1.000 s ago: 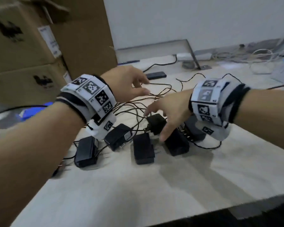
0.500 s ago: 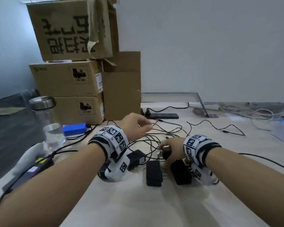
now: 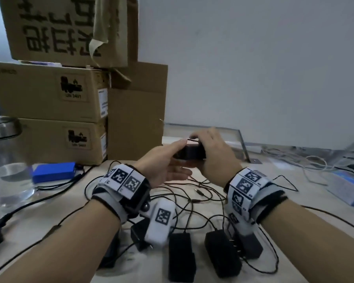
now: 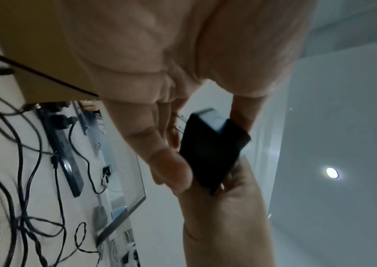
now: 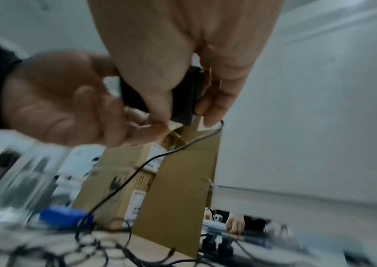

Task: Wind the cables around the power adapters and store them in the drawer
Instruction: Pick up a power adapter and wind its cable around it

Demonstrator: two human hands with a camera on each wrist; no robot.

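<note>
Both hands hold one black power adapter (image 3: 192, 154) in the air above the table (image 3: 192, 205). My right hand (image 3: 199, 149) grips it from the right, thumb and fingers on opposite faces, as the right wrist view shows on the adapter (image 5: 187, 94). My left hand (image 3: 183, 158) holds its left end, thumb on top and fingers beneath. The adapter's thin cable (image 5: 160, 155) hangs down to the table. Several more black adapters (image 3: 181, 256) lie in a row near the front edge, their cables (image 3: 192, 193) tangled behind them. No drawer is in view.
Stacked cardboard boxes (image 3: 49, 92) stand at the back left. A glass jar (image 3: 6, 170) and a blue box (image 3: 53, 172) sit left of the cables. A power strip (image 4: 68, 159) lies by the wall, and a blue-and-white box (image 3: 345, 188) at the right.
Both hands have risen from the table with one adapter, which the right hand picked out of the row. The head view has tilted up toward the wall.
</note>
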